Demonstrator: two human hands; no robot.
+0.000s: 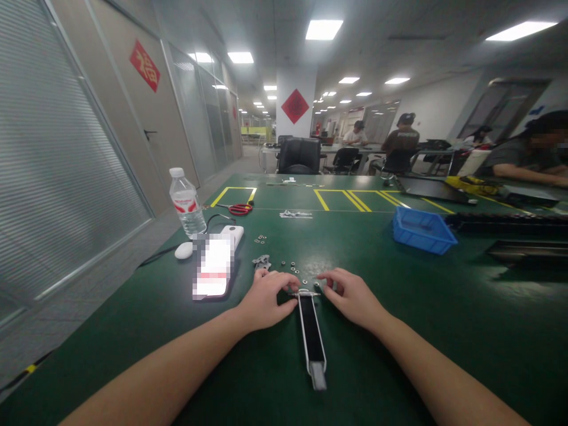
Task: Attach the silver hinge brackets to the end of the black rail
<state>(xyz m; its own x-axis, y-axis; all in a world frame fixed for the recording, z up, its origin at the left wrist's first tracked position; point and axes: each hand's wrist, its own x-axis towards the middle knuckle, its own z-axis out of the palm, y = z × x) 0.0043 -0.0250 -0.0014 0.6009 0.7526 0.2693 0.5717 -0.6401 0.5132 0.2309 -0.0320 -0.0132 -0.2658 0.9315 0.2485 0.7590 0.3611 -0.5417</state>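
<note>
A long narrow frame with white edges and a black inside [312, 328] lies on the table between my hands, a grey tab [318, 377] at its near end. A thin metal rod [314, 294] crosses its far end. My left hand [271, 297] is curled at the rod's left end, thumb and forefinger on either side of it. My right hand [352, 297] is at the other end, its thumb and forefinger apart, close to a small metal nut [316, 285]. Several more small nuts [293, 264] lie beyond. Grey metal pieces [261, 262] sit just past my left fingers.
Left of my hands are a lit phone [215, 266], a white mouse-shaped object [183, 251] and a water bottle [186, 204]. Red-handled scissors [240, 209] lie farther back. A blue bin [423, 229] stands at right, near dark trays [528, 251]. People sit beyond.
</note>
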